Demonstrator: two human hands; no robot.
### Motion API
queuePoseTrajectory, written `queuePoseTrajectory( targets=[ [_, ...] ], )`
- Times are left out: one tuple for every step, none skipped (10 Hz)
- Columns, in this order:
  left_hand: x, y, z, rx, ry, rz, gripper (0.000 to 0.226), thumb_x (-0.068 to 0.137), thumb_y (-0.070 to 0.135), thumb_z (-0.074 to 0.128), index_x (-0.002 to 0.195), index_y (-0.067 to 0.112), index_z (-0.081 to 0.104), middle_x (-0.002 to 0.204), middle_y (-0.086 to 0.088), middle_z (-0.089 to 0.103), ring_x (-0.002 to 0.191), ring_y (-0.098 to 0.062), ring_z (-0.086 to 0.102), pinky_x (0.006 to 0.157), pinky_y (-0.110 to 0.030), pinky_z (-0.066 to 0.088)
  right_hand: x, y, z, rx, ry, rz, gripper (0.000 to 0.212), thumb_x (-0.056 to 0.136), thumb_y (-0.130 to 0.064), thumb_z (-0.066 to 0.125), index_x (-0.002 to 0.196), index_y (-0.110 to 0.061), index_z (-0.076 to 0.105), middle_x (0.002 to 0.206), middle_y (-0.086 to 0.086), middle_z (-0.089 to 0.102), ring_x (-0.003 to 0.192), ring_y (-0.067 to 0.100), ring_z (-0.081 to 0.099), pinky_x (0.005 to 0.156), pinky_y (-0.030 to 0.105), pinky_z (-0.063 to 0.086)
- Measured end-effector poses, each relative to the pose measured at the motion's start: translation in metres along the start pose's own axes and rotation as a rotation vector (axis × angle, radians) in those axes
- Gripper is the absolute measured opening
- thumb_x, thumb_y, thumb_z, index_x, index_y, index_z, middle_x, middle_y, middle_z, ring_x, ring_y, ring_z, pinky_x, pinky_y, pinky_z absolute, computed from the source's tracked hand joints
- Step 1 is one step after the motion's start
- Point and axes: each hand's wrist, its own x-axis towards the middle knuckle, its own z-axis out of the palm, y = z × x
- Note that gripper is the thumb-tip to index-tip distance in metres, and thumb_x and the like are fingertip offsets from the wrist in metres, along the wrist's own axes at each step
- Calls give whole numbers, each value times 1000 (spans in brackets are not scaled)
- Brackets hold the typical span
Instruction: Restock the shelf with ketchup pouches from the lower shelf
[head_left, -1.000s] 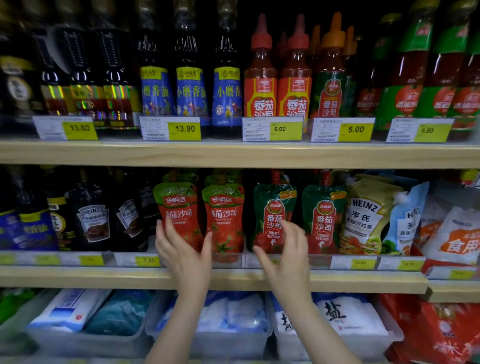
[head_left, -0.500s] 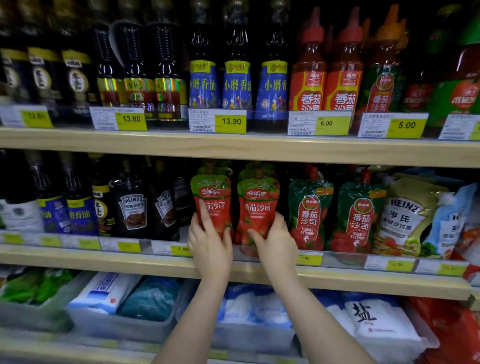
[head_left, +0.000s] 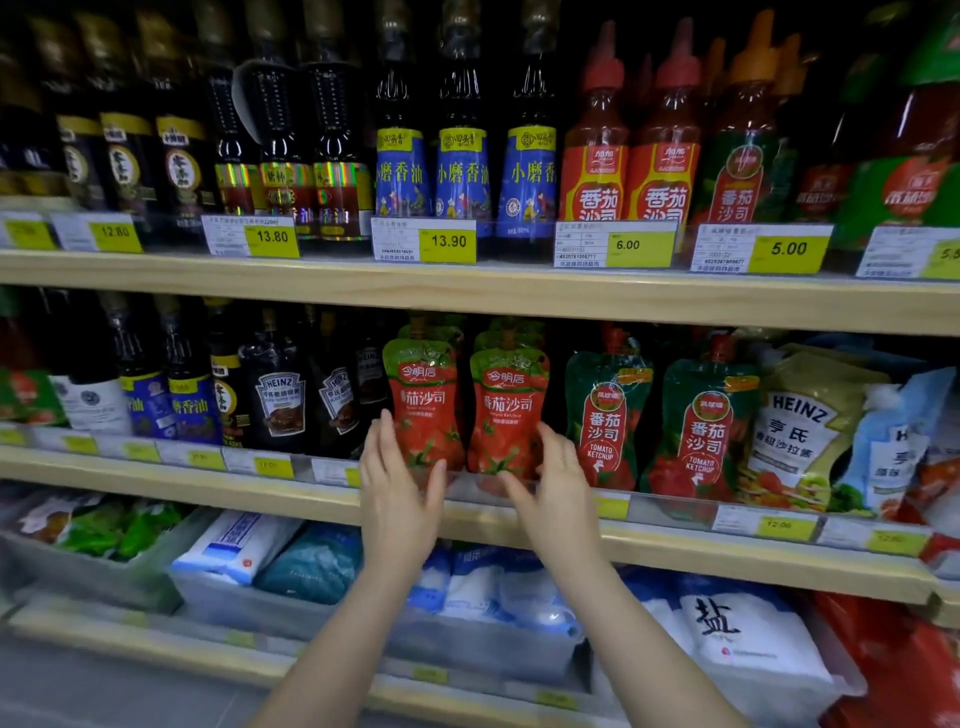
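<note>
Two red ketchup pouches with green tops stand upright side by side on the middle shelf (head_left: 675, 545), the left pouch (head_left: 427, 400) and the right pouch (head_left: 508, 410). My left hand (head_left: 400, 488) rests against the lower left side of the left pouch, fingers straight and thumb spread. My right hand (head_left: 558, 483) lies against the lower right side of the right pouch, with its thumb at the pouch's base. Both hands flank the pair and hold nothing. More pouches of the same kind stand behind them, mostly hidden.
Two green ketchup pouches (head_left: 605, 415) and a Heinz pouch (head_left: 800, 431) stand to the right. Dark sauce bottles (head_left: 280, 395) crowd the left. A clear rail with price tags (head_left: 779, 527) fronts the shelf. Bins of salt bags (head_left: 727, 623) sit below, bottles (head_left: 462, 171) above.
My right hand moved left from the green pouch to the right red pouch. Both hands then spread to the outer sides of the red pair. The view shifted left.
</note>
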Motion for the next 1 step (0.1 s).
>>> queuePoseTrajectory(
  targets=[
    [-14, -2, -11, 98, -75, 149, 61, 87, 21, 61, 139, 6, 34, 131, -18, 46, 121, -32, 43, 99, -42, 38, -14, 23, -22, -143, -10, -183, 40, 86, -27, 60, 122, -11, 51, 121, 5, 54, 112, 23, 50, 94, 34, 40]
  ],
)
